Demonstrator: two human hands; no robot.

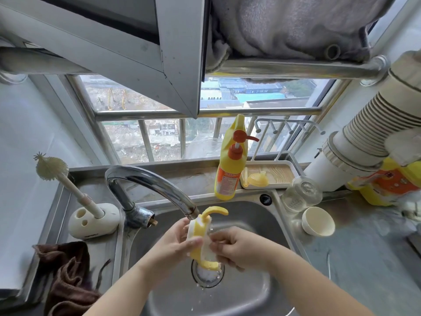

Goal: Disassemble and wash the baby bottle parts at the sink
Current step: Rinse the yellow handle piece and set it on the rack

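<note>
Rinsing step: yellow handle ring (203, 241) held over sink (262, 224) drain, just under tap (155, 183) spout. Left hand (180, 241) and right hand (230, 244) close together, both gripping ring. Glass bottle (300, 193) and cap (317, 221) parked on counter, right. Next, likely: turn ring under water, then set aside to drain.
</note>
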